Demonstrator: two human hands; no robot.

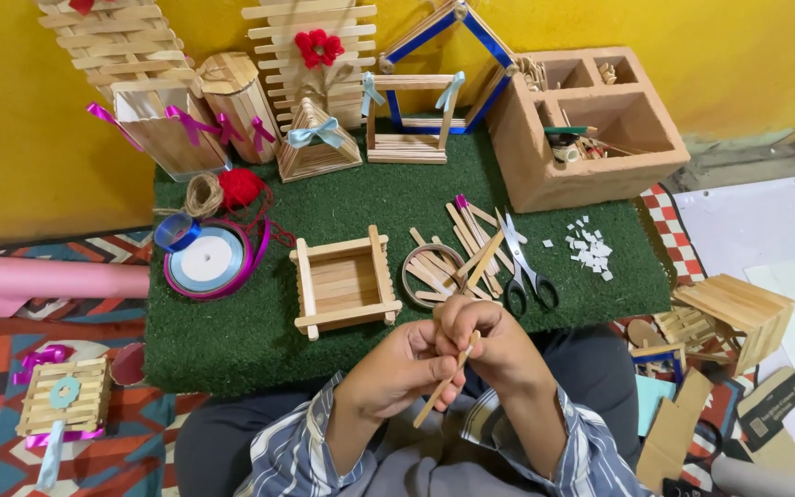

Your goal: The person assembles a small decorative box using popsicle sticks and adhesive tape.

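A: Both hands meet over our lap: the left hand (397,368) and the right hand (489,345) are closed together around one thin wooden stick (442,391), which slants down between the fingers.

B: We see it, just in front of the green mat (232,340). So how far along are we?

A: By our judgement, midway. One small open tray of sticks (342,281) sits finished-looking on the mat, and loose sticks (457,248) lie in a pile beside the scissors (522,267), unused.

B: And at the back?

A: Several built pieces stand against the yellow wall (11,138): a little pyramid with a pale blue bow (316,140), a house frame edged in blue (439,83), boxes tied with pink ribbon (172,129).

B: Any packaging or labels worth calling?

A: We spot a round ribbon spool (209,260), purple rim, white centre, at the mat's left. A pink roll (39,281) lies further left. Far right, bottom corner, a flat brown card with a dark printed label (775,405); too small for us to make out.

B: And the clay block (591,129)?

A: Top right, its hollows holding odds and ends.
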